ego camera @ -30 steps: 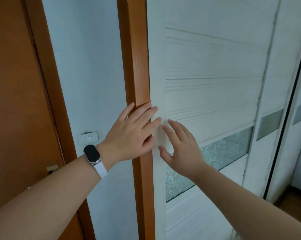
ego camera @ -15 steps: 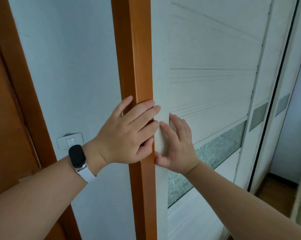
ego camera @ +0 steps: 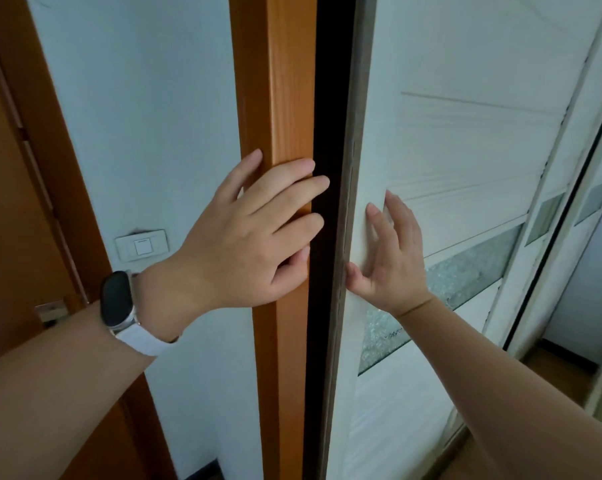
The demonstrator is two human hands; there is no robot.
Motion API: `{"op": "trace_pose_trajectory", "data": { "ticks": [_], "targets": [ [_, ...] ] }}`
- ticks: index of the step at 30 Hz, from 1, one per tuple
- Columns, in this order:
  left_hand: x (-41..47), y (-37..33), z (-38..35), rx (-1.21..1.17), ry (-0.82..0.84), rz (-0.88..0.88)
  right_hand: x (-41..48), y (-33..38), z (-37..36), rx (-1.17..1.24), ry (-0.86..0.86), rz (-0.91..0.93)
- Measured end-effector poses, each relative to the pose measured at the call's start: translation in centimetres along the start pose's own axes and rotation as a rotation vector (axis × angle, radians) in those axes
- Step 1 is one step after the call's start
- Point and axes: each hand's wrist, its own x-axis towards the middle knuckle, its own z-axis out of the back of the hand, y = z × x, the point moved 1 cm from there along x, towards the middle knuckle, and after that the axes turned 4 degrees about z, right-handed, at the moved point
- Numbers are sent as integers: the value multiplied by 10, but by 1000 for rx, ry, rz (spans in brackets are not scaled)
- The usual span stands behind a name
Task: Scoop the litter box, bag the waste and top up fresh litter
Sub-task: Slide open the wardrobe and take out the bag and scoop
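No litter box, scoop, bag or litter is in view. A white sliding door (ego camera: 465, 150) with a frosted glass strip stands slightly apart from the orange wooden frame (ego camera: 275, 98), with a narrow dark gap (ego camera: 329, 306) between them. My left hand (ego camera: 244, 237) rests flat on the frame, fingers spread, fingertips reaching the gap; a dark band with a white strap sits on its wrist. My right hand (ego camera: 393, 258) presses flat on the door's face beside its left edge, thumb at the edge. Neither hand holds anything.
A white wall switch (ego camera: 141, 244) sits on the pale wall left of the frame. An orange wooden door (ego camera: 15, 202) fills the far left. A second sliding panel (ego camera: 576, 209) and a strip of wooden floor (ego camera: 562, 365) lie to the right.
The sliding door has moved to the right, opening a dark gap beside the frame. My right hand has shifted right with the door; my left hand stays on the frame.
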Motion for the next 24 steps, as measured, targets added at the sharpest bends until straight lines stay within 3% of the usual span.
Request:
{"op": "trace_pose_trajectory", "data": {
  "ticks": [5, 9, 13, 18, 24],
  "targets": [
    [0, -4, 2, 51, 38, 21, -1, -23, 19, -69, 151, -48],
    [7, -22, 9, 139, 181, 5, -4, -27, 32, -159, 272, -127],
    [28, -61, 6, 34, 165, 63, -7, -34, 40, -171, 336, -207],
    [79, -89, -38, -130, 95, 316, -18, -45, 33, -187, 432, -311],
    [129, -81, -119, -99, 193, 474, -38, -50, 24, -108, 386, -407]
  ]
}}
